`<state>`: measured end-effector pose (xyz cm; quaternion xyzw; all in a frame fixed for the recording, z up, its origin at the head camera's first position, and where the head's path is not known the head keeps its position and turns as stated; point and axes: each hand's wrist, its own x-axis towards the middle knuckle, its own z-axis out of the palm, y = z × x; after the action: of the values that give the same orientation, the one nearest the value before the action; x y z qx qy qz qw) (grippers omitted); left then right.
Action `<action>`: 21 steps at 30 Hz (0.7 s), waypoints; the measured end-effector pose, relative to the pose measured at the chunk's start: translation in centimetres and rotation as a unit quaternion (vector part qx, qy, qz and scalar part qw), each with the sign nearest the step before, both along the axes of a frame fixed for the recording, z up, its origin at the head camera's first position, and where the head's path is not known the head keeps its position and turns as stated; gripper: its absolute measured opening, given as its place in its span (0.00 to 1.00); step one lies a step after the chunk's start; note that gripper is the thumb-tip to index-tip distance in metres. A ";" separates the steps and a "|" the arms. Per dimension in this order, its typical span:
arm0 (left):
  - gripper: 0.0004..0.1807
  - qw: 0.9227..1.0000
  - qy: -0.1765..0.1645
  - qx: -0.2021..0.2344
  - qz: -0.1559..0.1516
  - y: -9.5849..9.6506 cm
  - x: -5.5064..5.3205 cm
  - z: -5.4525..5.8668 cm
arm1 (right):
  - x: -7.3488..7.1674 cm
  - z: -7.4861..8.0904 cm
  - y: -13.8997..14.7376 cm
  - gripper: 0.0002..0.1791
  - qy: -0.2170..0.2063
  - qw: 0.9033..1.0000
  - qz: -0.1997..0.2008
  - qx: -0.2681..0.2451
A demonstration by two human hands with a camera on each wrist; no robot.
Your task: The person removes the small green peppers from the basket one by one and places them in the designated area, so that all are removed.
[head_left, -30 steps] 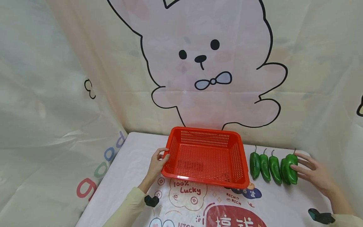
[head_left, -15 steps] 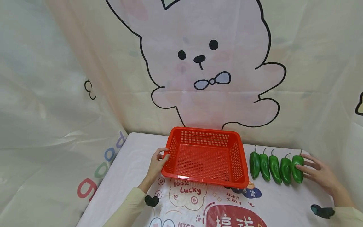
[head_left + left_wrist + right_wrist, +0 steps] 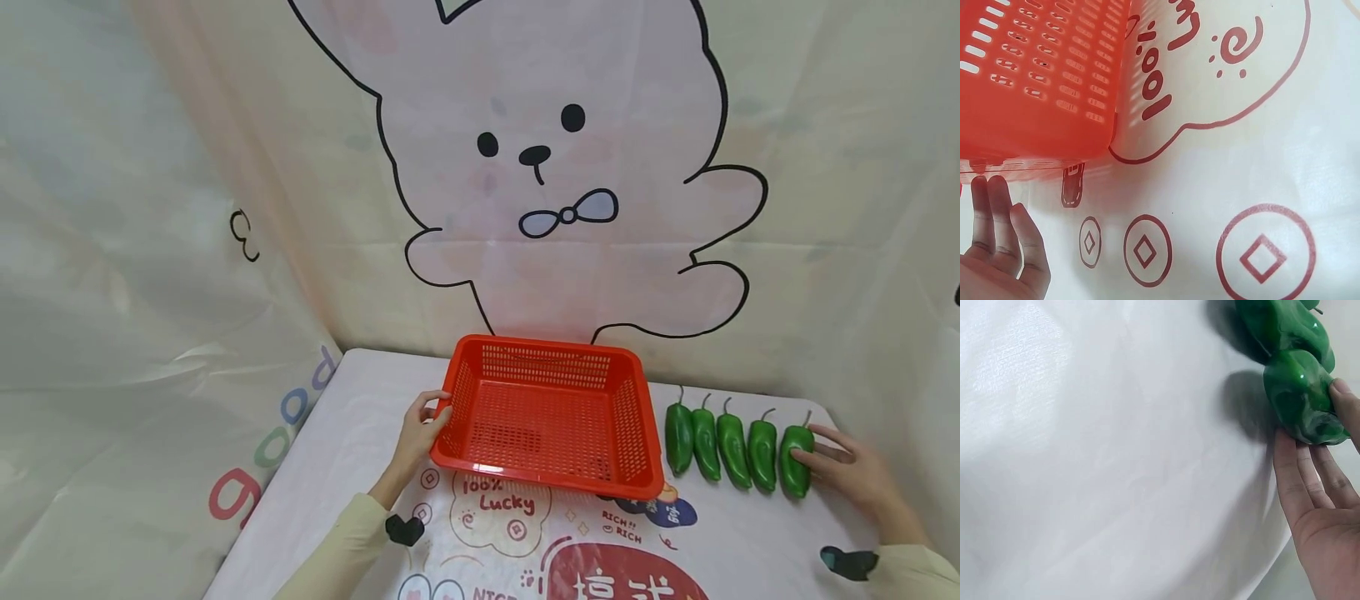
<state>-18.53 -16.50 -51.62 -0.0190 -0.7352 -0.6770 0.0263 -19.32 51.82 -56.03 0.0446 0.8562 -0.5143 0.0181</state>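
Note:
An orange-red plastic basket with slotted walls stands on the table with nothing inside it. My left hand grips its left rim, thumb over the edge; in the left wrist view the fingers touch the basket wall from outside. To the basket's right, several green peppers lie in a row, stems pointing away. My right hand holds the rightmost green pepper, thumb on top and fingers along its right side. In the right wrist view this pepper appears close to its neighbour.
The rest of the row, including the leftmost pepper, lies between the basket and the right hand. A white printed cloth covers the table. Patterned sheets hang behind and at both sides.
The right hand has moved the last pepper rightward, away from the one it overlapped, and then slightly nearer to me, to the row's end. The left hand and basket stay put.

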 end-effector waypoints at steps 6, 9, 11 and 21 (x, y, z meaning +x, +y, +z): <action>0.18 1.000 -0.001 0.000 -0.002 0.0 -0.1 0.0 | -0.3 -0.2 0.1 0.29 -0.008 0.999 -0.021 0.029; 0.18 1.000 0.001 -0.001 -0.001 0.0 0.0 0.1 | -0.4 -0.4 0.1 0.34 -0.013 0.998 -0.021 0.054; 0.18 1.000 0.001 -0.002 -0.001 0.0 0.0 0.1 | -0.4 -0.4 0.2 0.37 -0.014 0.997 -0.018 0.067; 0.19 1.000 0.003 -0.008 0.006 0.2 0.2 0.2 | -0.1 -0.1 -0.3 0.23 0.011 1.000 -0.022 0.016</action>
<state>-18.36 -16.32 -51.43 -0.0173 -0.7409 -0.6706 0.0324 -19.37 51.56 -56.10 0.0580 0.8635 -0.5009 -0.0036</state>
